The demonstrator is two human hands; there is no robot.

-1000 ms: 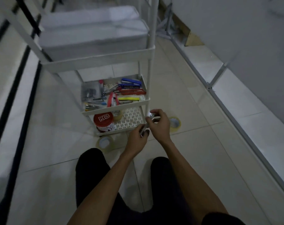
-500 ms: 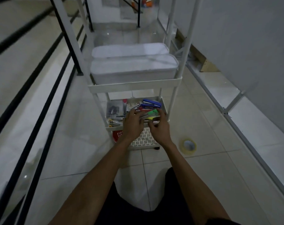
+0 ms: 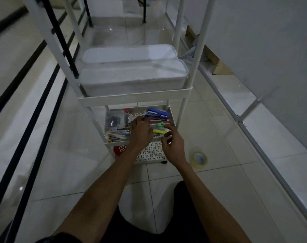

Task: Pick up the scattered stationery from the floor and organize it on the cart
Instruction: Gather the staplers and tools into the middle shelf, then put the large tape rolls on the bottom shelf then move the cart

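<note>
Over the cart's middle shelf, your left hand rests straight fingers on the stationery, with your right hand just beside it, loosely curled and empty.

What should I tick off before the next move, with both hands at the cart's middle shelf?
1. Left hand free: ok, fingers lie straight over items in the middle shelf.
2. Right hand empty: cannot tell, fingers curl at the shelf rim.
3. Floor cleared: not ok, a tape roll lies on the tiles right of the cart.
4. Room for it: ok, the bottom shelf shows bare perforated floor beside the red tin.
5. Reach to the roll unobstructed: ok.
</note>
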